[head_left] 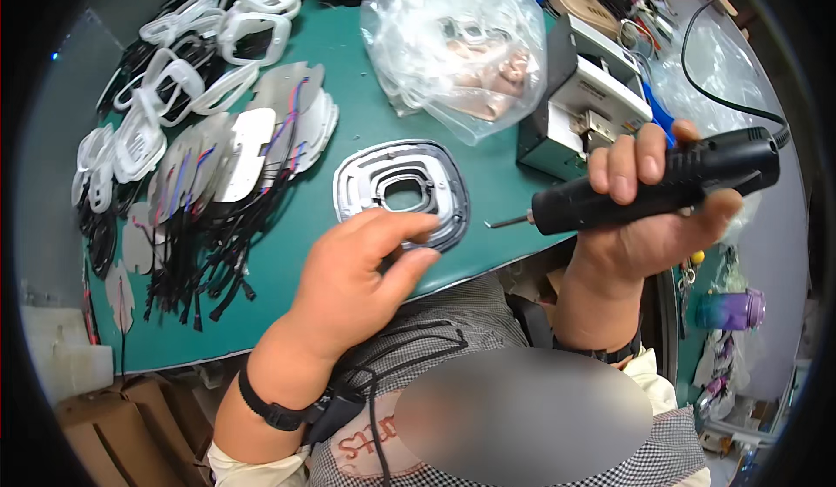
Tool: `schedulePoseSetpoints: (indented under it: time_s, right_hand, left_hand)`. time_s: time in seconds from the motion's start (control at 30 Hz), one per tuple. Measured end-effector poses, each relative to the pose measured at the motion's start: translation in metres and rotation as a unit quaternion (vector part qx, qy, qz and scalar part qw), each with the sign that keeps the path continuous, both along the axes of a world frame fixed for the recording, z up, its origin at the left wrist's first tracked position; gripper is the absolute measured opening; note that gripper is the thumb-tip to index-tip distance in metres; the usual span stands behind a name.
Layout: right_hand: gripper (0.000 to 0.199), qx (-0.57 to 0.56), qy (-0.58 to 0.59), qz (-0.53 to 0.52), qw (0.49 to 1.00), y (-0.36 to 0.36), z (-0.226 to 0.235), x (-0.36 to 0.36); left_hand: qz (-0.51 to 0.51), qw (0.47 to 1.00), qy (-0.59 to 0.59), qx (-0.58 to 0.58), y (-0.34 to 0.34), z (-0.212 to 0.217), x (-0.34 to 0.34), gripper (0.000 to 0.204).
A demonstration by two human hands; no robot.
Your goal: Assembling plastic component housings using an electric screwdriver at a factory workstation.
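Observation:
A rounded grey-and-white plastic frame [357, 178] with an opening in its middle lies flat near the front edge of the green table. My left hand [353, 265] is at its near side, index finger over the frame and thumb by the near rim, closed around that edge. The other left fingers are mostly hidden. My right hand [644, 217] grips a black electric screwdriver [601, 193], held above the table's right front. Its thin bit [505, 221] points left toward the frame, with a gap between them. A cable runs from the tool's back end.
On the left lie several white plastic rings [252, 34] and flat grey plates [187, 165] with bundled black wires [205, 265]. A clear plastic bag [409, 43] of parts sits at the back. A metal-and-black box device [592, 91] stands right, with a purple-teal bottle [731, 309] beyond.

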State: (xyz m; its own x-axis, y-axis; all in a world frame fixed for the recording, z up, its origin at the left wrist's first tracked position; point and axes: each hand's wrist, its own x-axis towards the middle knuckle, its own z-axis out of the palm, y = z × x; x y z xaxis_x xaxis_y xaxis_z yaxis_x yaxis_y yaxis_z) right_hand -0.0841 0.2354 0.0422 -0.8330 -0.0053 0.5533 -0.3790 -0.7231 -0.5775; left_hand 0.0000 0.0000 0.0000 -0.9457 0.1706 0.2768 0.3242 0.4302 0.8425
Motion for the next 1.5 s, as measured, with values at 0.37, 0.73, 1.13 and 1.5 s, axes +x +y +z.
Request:
schedulePoseSetpoints:
  time_s: [0.37, 0.73, 1.13, 1.5]
  right_hand:
    - [0.065, -0.039, 0.025, 0.107, 0.993, -0.037, 0.023, 0.015]
    - [0.062, -0.111, -0.021, 0.145, 0.983, -0.050, 0.016, 0.012]
    - [0.069, -0.019, 0.034, 0.116, 0.992, -0.082, 0.002, -0.009]
    - [0.068, 0.116, 0.044, -0.001, 0.992, -0.129, -0.017, -0.011]
  left_hand:
    - [-0.004, 0.984, -0.097, 0.151, 0.008, 0.007, 0.004, 0.013]
    - [-0.083, 0.861, -0.265, 0.426, 0.000, 0.007, 0.013, 0.020]
    - [0.099, 0.982, 0.042, -0.157, -0.051, -0.013, -0.002, 0.057]
    - [0.135, 0.964, 0.023, -0.228, -0.044, -0.040, -0.012, 0.076]
